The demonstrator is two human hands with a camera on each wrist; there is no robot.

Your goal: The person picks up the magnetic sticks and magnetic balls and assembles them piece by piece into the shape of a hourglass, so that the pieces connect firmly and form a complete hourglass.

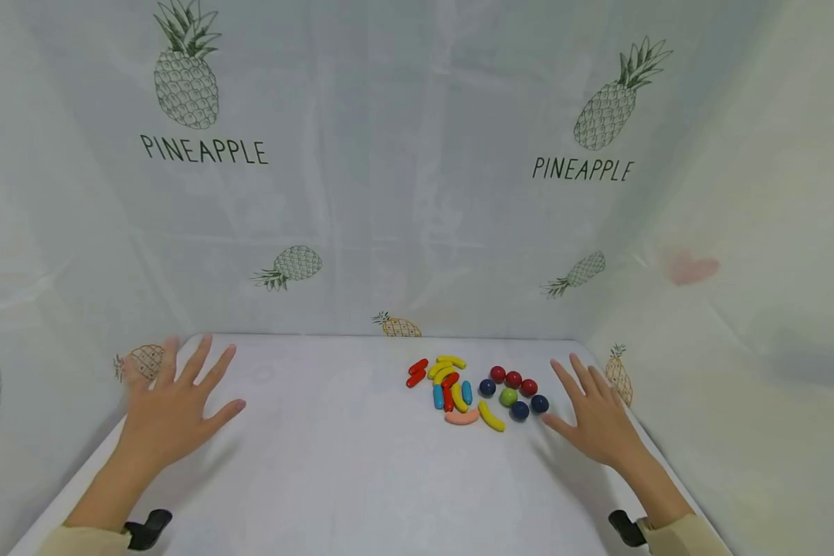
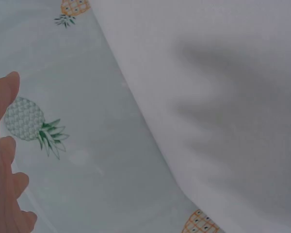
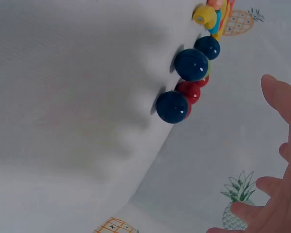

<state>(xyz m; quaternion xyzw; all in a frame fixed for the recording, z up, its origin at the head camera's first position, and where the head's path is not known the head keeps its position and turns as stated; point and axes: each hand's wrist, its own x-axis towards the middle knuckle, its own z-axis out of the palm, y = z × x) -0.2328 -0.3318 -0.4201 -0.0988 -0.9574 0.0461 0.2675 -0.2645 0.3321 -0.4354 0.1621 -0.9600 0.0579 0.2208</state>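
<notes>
My left hand (image 1: 167, 413) hovers over the table's left side, fingers spread, holding nothing. The right hand (image 1: 598, 417) hovers at the right with fingers spread, nearest to a dark blue ball (image 1: 539, 404). Round that ball lie two more dark blue balls, a green ball (image 1: 508, 397) and several red balls such as one red ball (image 1: 513, 379). Left of them is a loose group of small pieces: yellow banana-shaped pieces (image 1: 490, 417), red capsule-shaped pieces (image 1: 416, 378), blue ones (image 1: 466, 392) and a pink curved piece (image 1: 462, 417).
The white table (image 1: 320, 463) ends at a back edge against a pale curtain (image 1: 403, 193) printed with pineapples. The curtain also hangs along both sides. A black strap (image 1: 149, 530) sits at the left wrist, another strap (image 1: 627, 528) at the right.
</notes>
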